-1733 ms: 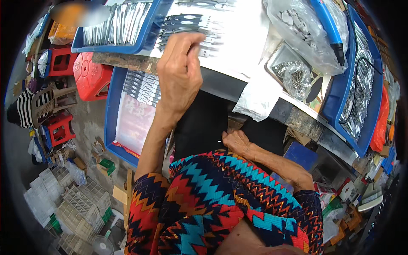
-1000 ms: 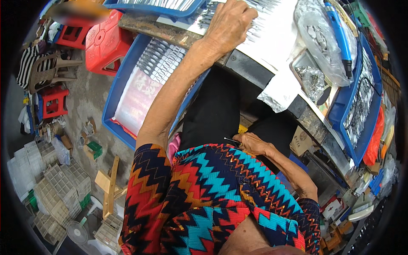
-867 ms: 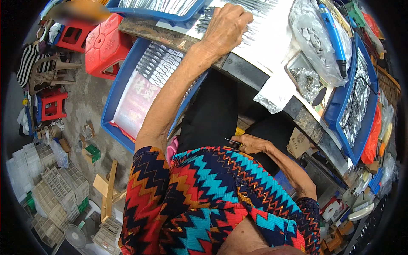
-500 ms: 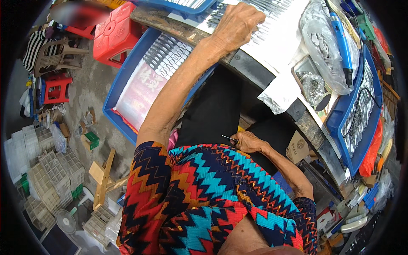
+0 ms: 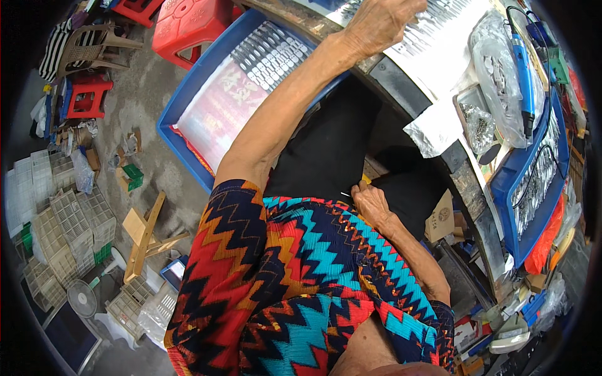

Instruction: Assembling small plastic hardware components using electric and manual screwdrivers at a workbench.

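My left hand [image 5: 389,26] is stretched over the workbench, above rows of slender silver metal pieces [image 5: 439,26] on a white sheet. Its fingers are bent and closed near the pieces; whatever they hold is hidden. Low over my lap, my right hand [image 5: 371,203] is closed around a thin metal rod [image 5: 345,194], whose tip sticks out on the left. Something yellow [image 5: 365,179] shows just beyond its fingers. Below my left forearm, a blue tray [image 5: 168,125] holds neat rows of black-and-silver pieces [image 5: 269,55] on a printed sheet.
On the bench's right lie a blue pen-shaped power tool [image 5: 522,78], a plastic bag of metal parts [image 5: 495,69] and a small box of bits [image 5: 475,119]. Another blue tray [image 5: 511,207] holds silver pieces. Red stools [image 5: 188,25], a wooden frame [image 5: 145,235] and plastic crates [image 5: 75,216] stand left.
The view has shifted, so the bench and trays appear further right and lower. My left hand stays over the metal pieces. My right hand has turned, and less of the rod shows.
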